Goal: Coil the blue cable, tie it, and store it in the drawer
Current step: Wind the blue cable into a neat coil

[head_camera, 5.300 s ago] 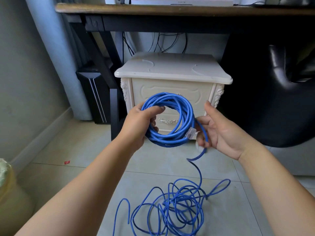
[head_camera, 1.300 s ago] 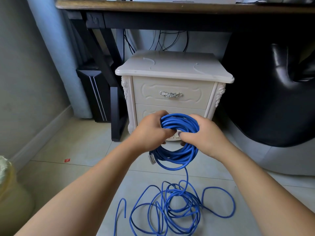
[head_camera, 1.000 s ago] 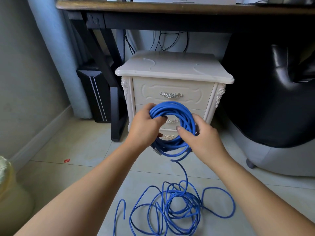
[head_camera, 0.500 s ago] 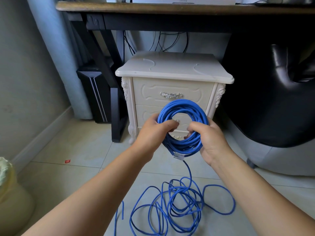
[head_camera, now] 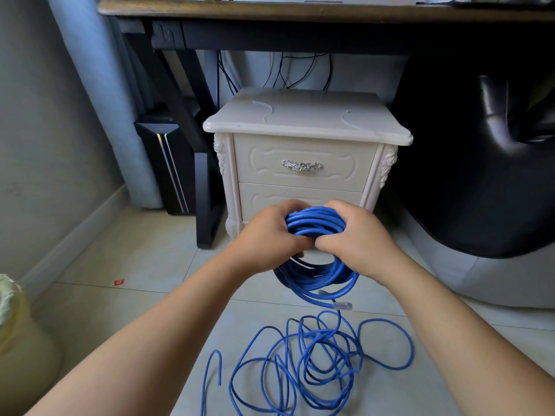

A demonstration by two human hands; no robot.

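A blue cable coil (head_camera: 318, 274) hangs in front of me, held at its top by both hands. My left hand (head_camera: 267, 238) grips the bundle from the left and my right hand (head_camera: 360, 238) grips it from the right, knuckles nearly touching. A clear plug (head_camera: 343, 305) dangles below the coil. Loose blue cable (head_camera: 312, 358) lies tangled on the tiled floor beneath. Behind the hands stands a cream nightstand (head_camera: 306, 121) with its top drawer (head_camera: 303, 165) closed; the lower drawer is partly hidden by my hands.
A dark desk (head_camera: 300, 13) spans above the nightstand, with its black leg (head_camera: 207, 199) to the left. A black computer tower (head_camera: 168, 169) stands by the wall. A black chair (head_camera: 486, 163) fills the right. A yellowish bin (head_camera: 21, 349) sits at lower left.
The coil has tipped forward and dropped lower. Both hands have moved together onto its top. The plug has swung from under the coil's middle to its lower right.
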